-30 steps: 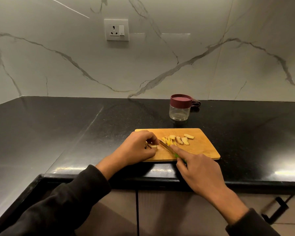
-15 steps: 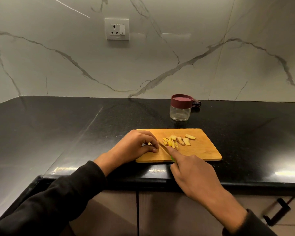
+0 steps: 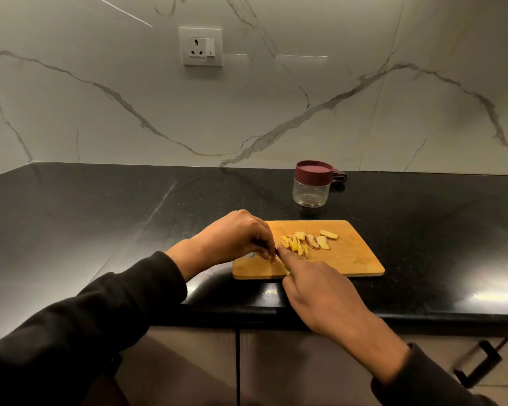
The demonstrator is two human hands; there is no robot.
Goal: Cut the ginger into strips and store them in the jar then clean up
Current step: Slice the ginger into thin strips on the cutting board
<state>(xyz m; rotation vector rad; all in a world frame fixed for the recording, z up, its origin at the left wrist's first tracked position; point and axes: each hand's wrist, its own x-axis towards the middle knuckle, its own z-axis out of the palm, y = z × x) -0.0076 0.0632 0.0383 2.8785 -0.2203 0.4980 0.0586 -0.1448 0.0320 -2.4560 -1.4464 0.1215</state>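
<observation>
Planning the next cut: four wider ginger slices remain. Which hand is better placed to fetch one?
Probably the left hand: it only pins a small piece, while the right hand grips the knife. The ginger slices lie just past the cut strips on the cutting board.

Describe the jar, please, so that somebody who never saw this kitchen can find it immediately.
Start at the black countertop below the marble wall. Behind the wooden cutting board, near the wall, stands the jar. It is small, of clear glass, looks empty, and wears a dark red lid; it is the only upright container on the counter, with just a small dark thing behind it.
</observation>
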